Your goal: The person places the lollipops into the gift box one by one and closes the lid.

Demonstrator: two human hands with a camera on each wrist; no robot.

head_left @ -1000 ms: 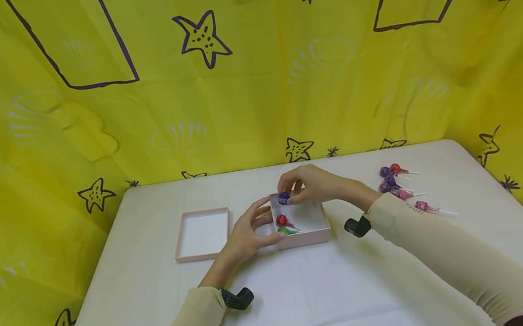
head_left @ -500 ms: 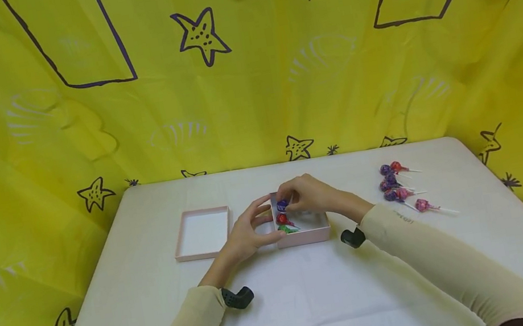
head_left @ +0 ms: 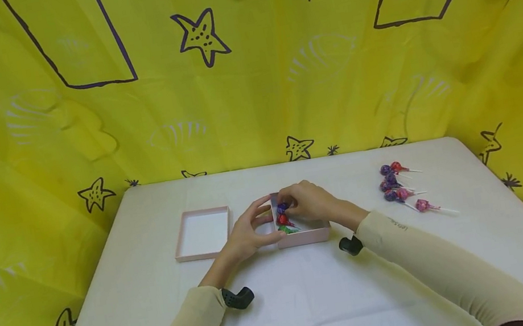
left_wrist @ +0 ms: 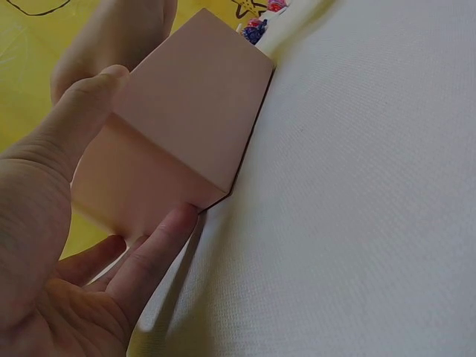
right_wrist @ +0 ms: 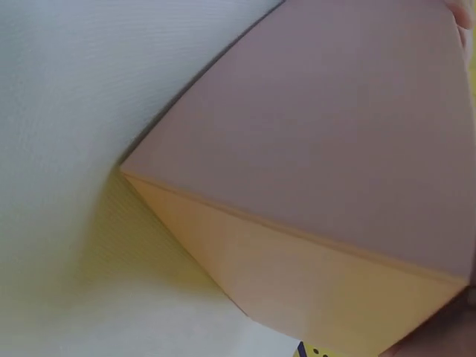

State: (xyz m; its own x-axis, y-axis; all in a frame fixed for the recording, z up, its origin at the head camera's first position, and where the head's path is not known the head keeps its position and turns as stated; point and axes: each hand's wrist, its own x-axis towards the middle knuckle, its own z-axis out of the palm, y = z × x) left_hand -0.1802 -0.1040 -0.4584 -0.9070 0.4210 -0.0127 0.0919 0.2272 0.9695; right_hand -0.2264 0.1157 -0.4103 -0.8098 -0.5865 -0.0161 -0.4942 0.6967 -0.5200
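- Right hand (head_left: 311,203) low inside the pink box (head_left: 305,235), its grip pinched round the purple lollipop (head_left: 281,207), candy head at the box's left wall.
- Purple lollipop just behind the red lollipop (head_left: 281,219), green lollipop (head_left: 285,230) nearest the front; stick hidden under the fingers, so long axis unclear.
- Left hand (head_left: 251,231) braced on the box's left outer wall (left_wrist: 186,126), fingers straight, thumb on the near corner, holding nothing.
- Box mid-surface (head_left: 286,309); empty lid (head_left: 203,234) to its left, apart.
- Loose lollipops (head_left: 397,187) well off to the right, nearer the right hand.
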